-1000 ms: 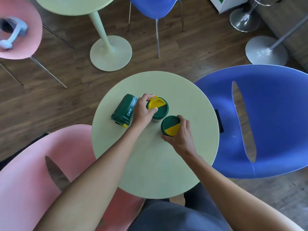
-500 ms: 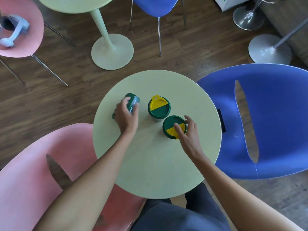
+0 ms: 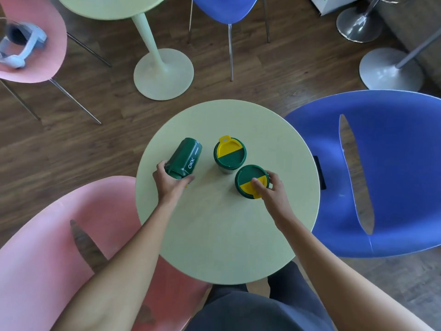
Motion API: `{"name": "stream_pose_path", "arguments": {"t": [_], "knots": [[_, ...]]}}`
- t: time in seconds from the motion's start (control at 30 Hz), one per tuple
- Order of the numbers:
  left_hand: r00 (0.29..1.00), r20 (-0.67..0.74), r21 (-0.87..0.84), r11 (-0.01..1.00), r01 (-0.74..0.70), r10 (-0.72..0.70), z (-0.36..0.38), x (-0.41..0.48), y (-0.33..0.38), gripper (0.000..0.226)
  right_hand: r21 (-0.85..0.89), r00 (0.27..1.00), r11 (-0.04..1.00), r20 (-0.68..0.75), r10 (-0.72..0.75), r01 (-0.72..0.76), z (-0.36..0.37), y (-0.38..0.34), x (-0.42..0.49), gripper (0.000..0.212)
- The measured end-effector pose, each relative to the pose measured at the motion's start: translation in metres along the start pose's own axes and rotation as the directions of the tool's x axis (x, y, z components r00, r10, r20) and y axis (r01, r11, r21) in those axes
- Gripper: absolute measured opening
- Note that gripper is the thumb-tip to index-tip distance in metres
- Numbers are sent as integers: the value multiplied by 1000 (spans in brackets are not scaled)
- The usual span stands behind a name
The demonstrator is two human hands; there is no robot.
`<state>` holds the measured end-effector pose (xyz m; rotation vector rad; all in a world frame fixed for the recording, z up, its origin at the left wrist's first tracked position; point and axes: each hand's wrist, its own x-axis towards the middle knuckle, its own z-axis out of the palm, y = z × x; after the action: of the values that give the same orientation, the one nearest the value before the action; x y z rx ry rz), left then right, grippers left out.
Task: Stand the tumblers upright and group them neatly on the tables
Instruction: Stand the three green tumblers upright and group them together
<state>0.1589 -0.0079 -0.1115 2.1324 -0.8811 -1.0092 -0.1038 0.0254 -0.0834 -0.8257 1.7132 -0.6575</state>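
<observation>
Three dark green tumblers with green and yellow lids are on a round pale green table point(image 3: 226, 235). One tumbler point(image 3: 185, 158) lies on its side at the left, its base pointing away from me; my left hand point(image 3: 170, 185) grips its lid end. A second tumbler point(image 3: 229, 154) stands upright in the middle. The third tumbler point(image 3: 250, 180) stands upright just right of it, and my right hand point(image 3: 269, 189) holds its lid with thumb on the yellow flap.
A pink chair point(image 3: 47, 247) is close at the left and a blue chair point(image 3: 381, 175) at the right. Another pale green table's foot point(image 3: 163, 72) stands behind. A further pink chair point(image 3: 31, 44) carries a white headset point(image 3: 19, 44). Chrome stool bases point(image 3: 391, 70) are at the far right.
My left hand has slid from the lying tumbler's middle down to its lid end, uncovering the body. My right hand has closed onto the right tumbler's lid.
</observation>
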Motion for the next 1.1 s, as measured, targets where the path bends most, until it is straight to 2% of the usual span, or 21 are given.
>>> {"name": "stream_pose_path", "arguments": {"t": [0.1,0.3,0.43,0.5,0.7,0.97,1.1], "knots": [[999,-23,26,999,-35,36,-4,-29,4,83,28,1000,999,-1,16,-16,0,0,0,56],[980,-49,207,962,-179,193,-4,-76,-3,86,65,1000,998,16,25,-26,-2,-4,0,52],[947,48,416,855,-309,319,-4,-86,0,84,77,999,997,23,29,-31,-1,-5,-3,53],[933,112,462,813,-355,343,-3,-91,4,85,83,999,996,23,23,-25,-1,-7,-4,52],[872,310,480,729,-488,380,7,-100,14,96,80,999,996,29,30,-33,-2,-6,-4,54],[838,255,475,693,-543,482,30,-112,12,89,105,998,993,40,50,-54,-2,-4,-1,54],[847,252,420,735,-532,469,31,-113,12,97,119,998,991,42,54,-59,-3,-4,0,54]]}}
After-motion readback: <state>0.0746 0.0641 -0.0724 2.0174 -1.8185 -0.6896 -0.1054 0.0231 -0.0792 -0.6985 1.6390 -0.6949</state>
